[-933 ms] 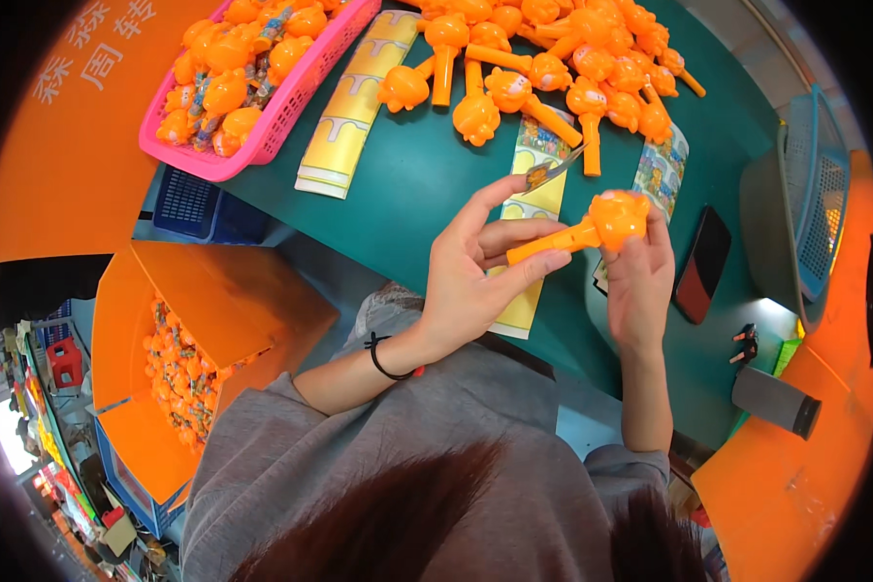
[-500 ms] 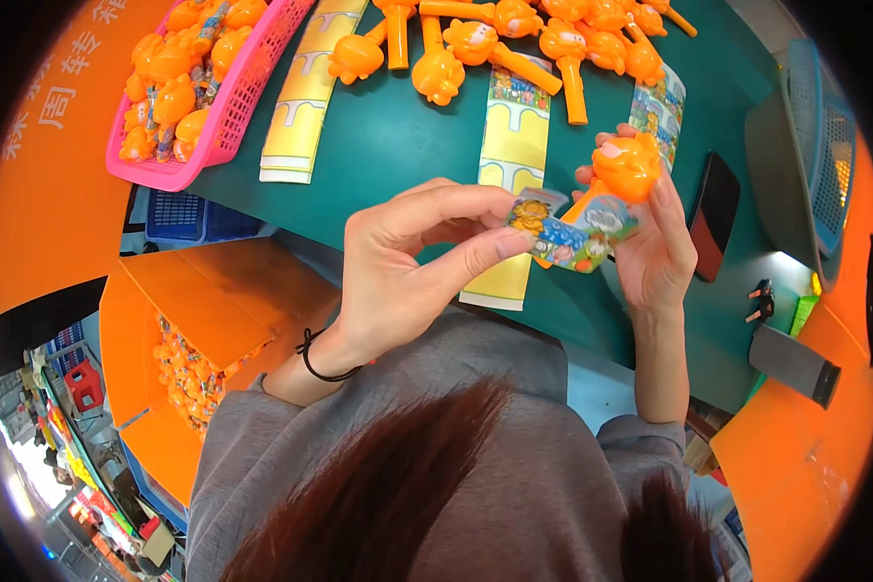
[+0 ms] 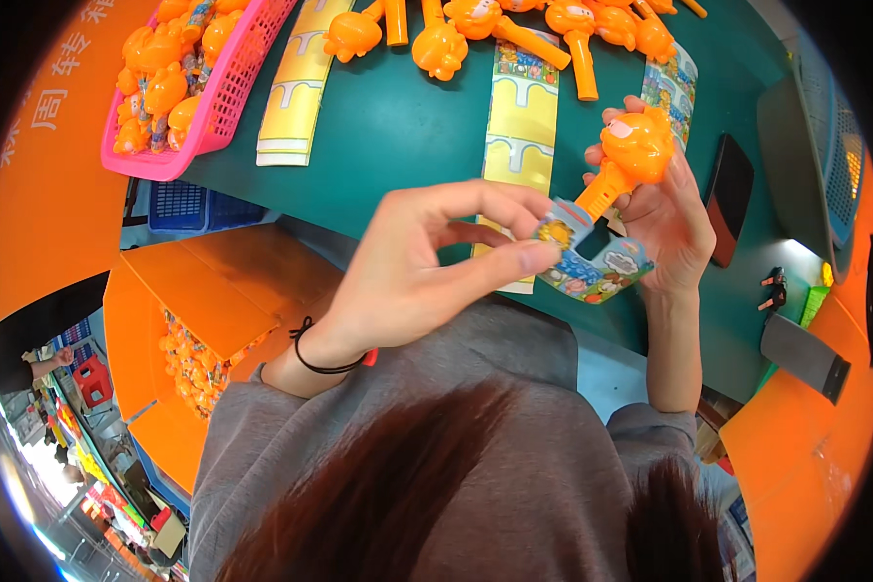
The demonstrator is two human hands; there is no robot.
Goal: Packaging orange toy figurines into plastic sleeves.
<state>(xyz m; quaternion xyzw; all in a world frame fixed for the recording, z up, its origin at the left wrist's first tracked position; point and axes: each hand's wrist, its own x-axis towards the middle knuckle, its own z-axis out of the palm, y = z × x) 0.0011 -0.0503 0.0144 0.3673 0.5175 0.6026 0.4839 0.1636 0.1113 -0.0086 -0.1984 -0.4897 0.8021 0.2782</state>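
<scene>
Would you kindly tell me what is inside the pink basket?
The pink basket holds orange character-head toys, some with patterned handles showing. The basket's floor and any lower layers are covered, and its far end lies outside the picture.

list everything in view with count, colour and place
table: 1, green, upper centre
toy: 1, orange, in right hand
label: 1, multicoloured, in left hand
loose toys: many, orange, far part of table
yellow strips: 2, mainly yellow, on table
patterned strip: 1, multicoloured, table, beyond right hand
pink basket: 1, pink, upper left, holding toys
phone-like slab: 1, dark and reddish, table's right
cylinder: 1, grey, right
blue basket: 1, blue, right edge
orange box: 1, orange, left, holding toys
wristband: 1, black, left wrist
left hand: 1, bare, centre
right hand: 1, bare, right of centre
</scene>
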